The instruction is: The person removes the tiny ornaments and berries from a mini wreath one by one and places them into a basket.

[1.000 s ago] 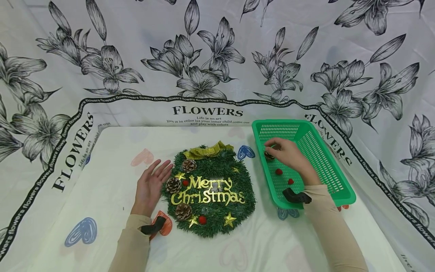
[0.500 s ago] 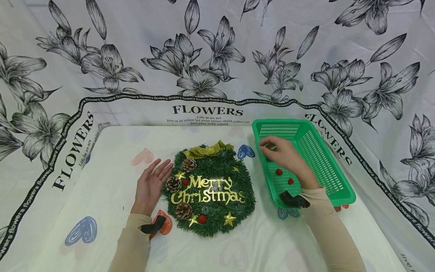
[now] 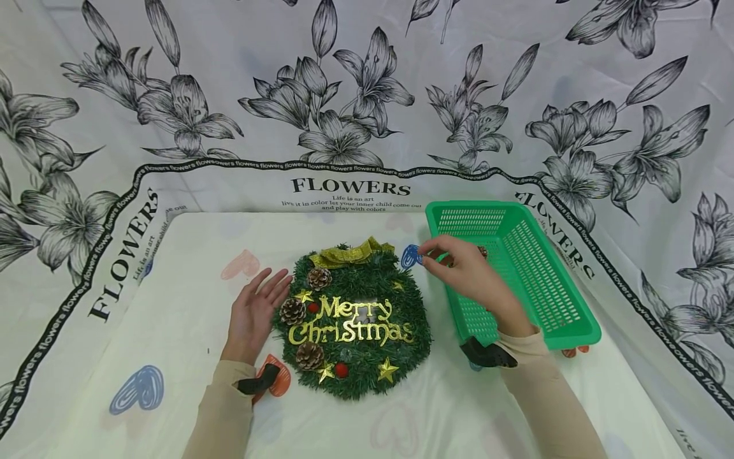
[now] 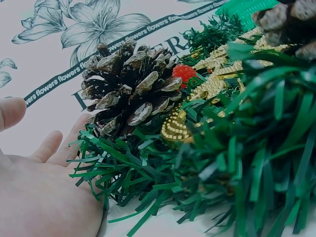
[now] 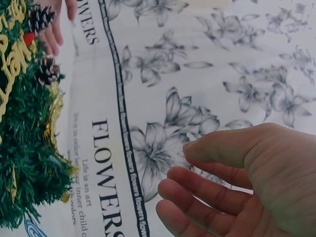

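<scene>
One wreath lay flat on the bench, nearest of the lot. Near round, so no real long axis; gold lettering ran left to right across it, tops facing away from the person, and the gold bow sat on the far edge. Left hand: open, palm showing, fingers extended at the wreath's left fringe; clearly the nearer hand, contact couldn't be confirmed. Right hand: fingers bent, thumb opposed, over the green basket's left rim; couldn't tell if it pinched anything small. Key relation, my read: wreath lay left of the right hand and slightly nearer the person, gap between. Basket's long axis ran far-left to near-right.
</scene>
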Demonstrator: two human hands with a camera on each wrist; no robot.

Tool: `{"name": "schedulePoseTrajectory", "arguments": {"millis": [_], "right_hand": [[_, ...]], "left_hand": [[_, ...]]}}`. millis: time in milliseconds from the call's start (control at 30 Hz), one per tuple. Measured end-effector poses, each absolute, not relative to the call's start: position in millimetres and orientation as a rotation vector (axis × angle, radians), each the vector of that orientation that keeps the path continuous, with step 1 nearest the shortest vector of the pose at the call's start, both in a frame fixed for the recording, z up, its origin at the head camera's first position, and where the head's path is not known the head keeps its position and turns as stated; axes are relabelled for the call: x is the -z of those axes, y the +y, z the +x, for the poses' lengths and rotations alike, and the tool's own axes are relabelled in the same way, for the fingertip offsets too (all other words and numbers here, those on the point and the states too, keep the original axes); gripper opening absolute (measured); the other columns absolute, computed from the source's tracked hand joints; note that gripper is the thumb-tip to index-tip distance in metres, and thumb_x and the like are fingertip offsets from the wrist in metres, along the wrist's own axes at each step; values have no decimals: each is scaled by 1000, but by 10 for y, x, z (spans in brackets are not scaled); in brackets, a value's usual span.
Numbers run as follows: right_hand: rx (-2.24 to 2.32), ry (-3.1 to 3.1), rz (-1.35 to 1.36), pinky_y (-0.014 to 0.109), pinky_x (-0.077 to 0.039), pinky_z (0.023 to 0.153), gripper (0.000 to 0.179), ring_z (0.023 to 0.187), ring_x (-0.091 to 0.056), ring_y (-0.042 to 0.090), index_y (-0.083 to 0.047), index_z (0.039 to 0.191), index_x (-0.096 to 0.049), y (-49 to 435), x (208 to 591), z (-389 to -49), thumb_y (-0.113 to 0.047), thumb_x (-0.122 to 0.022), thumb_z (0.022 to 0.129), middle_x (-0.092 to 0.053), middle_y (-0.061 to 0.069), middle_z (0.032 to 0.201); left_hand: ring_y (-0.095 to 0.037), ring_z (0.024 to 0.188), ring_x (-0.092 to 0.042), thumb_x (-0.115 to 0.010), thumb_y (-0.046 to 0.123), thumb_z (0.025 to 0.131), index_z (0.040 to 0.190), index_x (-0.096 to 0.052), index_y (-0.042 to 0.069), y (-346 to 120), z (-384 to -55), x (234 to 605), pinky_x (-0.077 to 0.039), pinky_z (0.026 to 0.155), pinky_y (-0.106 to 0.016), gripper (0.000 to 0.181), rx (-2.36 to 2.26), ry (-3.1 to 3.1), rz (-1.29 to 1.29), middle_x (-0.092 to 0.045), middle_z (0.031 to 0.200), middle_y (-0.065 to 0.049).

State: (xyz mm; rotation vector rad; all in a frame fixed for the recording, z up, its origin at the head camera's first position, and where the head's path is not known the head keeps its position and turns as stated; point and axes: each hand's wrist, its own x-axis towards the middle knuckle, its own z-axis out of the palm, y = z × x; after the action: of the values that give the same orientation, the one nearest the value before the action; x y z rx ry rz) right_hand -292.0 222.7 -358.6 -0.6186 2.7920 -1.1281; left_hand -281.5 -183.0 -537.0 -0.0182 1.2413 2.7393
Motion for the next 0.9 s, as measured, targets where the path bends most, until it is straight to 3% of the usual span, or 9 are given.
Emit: {"name": "schedulePoseTrajectory", "arguments": {"millis": [233, 533, 900], "right_hand": [[1130, 2742, -759, 36, -60, 85, 21, 102, -66, 17, -13, 121, -69, 2116, 3615, -2832, -15, -65, 101, -69, 4, 117], [1132, 2652, -877, 33, -61, 82, 21, 100, -67, 15, -15, 122, -68, 1984, 3686, -2735, -14, -65, 101, -70, 4, 116], [1157, 2572, -1044, 28, -62, 77, 21, 94, -68, 13, -12, 120, -69, 1815, 3795, -2666, -11, -65, 99, -71, 1, 110]], "left_hand": [[-32, 154, -31, -29, 37, 113, 163, -9, 7, -1831, -2813, 5363, -37, 127, -36, 62, -2735, 1239, -15, -26, 167, -19], [-30, 150, -39, -31, 37, 113, 163, -13, 8, -1839, -2825, 5384, -40, 125, -36, 61, -2751, 1244, -37, -37, 163, -16], [-30, 151, -38, -31, 36, 113, 163, -11, 6, -1828, -2806, 5357, -40, 125, -36, 61, -2742, 1250, -15, -33, 165, -18]]}}
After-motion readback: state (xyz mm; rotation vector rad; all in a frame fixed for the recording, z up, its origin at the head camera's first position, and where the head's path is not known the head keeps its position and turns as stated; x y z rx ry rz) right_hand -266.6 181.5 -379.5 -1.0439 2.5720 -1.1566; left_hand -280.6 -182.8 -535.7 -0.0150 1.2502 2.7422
